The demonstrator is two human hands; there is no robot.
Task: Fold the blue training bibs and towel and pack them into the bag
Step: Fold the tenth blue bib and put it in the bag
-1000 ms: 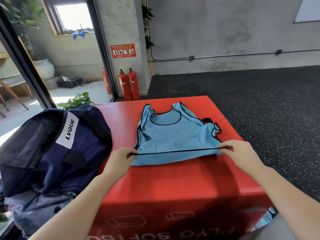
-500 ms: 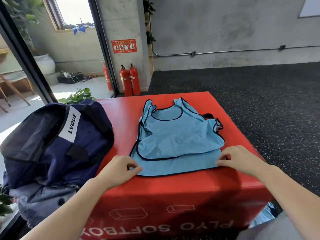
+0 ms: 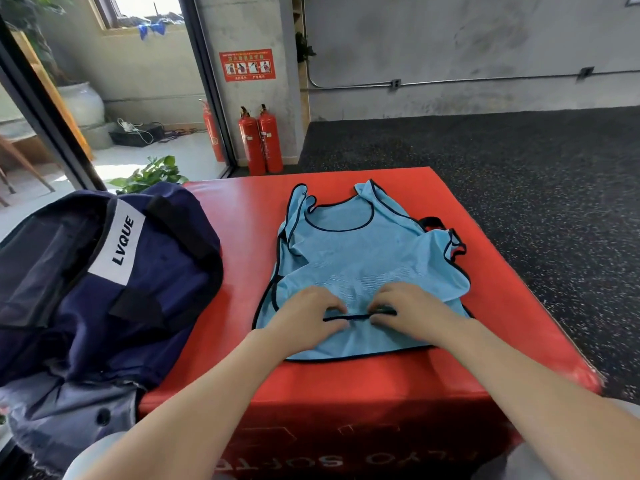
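Head view: the bibs [image 3: 363, 268] lie flat in a stack on the red box [image 3: 519, 341], in the middle of its top, their lower hem near the front edge. The left hand [image 3: 308, 315] and the right hand [image 3: 405, 311] sit close together on the lower middle of the bibs, each with curled fingers pinching the black hem [image 3: 346, 317] of the top layer. The bag [image 3: 114, 271] stands open at the left edge of the box, touching it. The towel is not visible.

The mesh looks light, thin and very soft, so it will probably sag and slide between layers. Holding the bound hem or the corners should give the firmest grip.
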